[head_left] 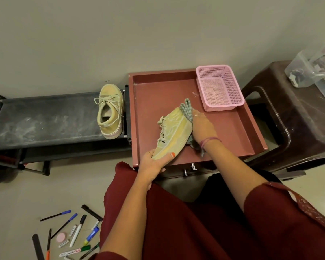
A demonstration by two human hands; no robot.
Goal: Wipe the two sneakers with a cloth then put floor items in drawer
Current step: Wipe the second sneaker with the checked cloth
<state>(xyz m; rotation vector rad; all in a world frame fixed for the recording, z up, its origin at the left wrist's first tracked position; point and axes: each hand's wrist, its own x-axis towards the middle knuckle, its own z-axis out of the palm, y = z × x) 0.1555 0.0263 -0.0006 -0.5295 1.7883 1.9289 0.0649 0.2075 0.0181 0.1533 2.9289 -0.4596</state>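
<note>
My left hand (154, 164) grips the heel of a beige sneaker (172, 134), tipped on its side over the open maroon drawer (233, 128). My right hand (202, 126) holds a grey checked cloth (186, 109) against the sneaker's sole edge near the toe. The second beige sneaker (110, 111) stands upright on the dusty black rack (45, 121) to the left. Several pens and markers (73, 235) and a pink round eraser (61, 237) lie scattered on the floor at the lower left.
A pink mesh basket (219, 87) sits in the drawer's far right corner. A dark brown plastic stool (298, 119) stands at the right with a clear plastic box (311, 70) on it. A wall runs behind everything. My red-clothed knees fill the foreground.
</note>
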